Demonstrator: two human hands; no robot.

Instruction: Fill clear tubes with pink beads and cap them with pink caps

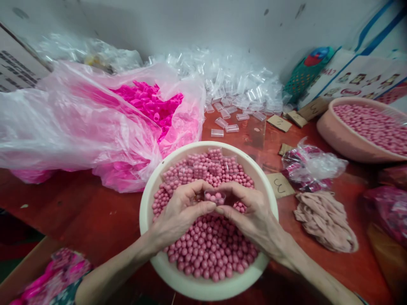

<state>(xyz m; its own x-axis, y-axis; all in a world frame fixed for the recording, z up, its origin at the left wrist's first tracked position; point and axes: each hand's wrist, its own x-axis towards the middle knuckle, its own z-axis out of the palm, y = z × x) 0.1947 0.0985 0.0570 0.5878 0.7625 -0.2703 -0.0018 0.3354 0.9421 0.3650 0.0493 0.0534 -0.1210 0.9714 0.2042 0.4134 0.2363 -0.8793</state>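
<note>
right now both hands meet over a bowl of pink beads, pinching a small clear tube between them.

at the lower middle of the frame the left hand (179, 212) and the right hand (251, 212) grasp the little tube (215, 197) together, thumbs touching just under it; the tube has pink beads inside and sits just above the beads (210, 250) filling the cream bowl (190, 286). more filled tubes (203, 168) lie on the beads at the far side of the bowl. at the upper left, a pink plastic bag (79, 127) holds bright pink caps (149, 101). a heap of empty clear tubes (235, 84) is at the upper middle, a second bowl (337, 140) of beads at the right edge, and a beige cloth (327, 220) lies right of the near bowl on the red table (95, 212).
</note>
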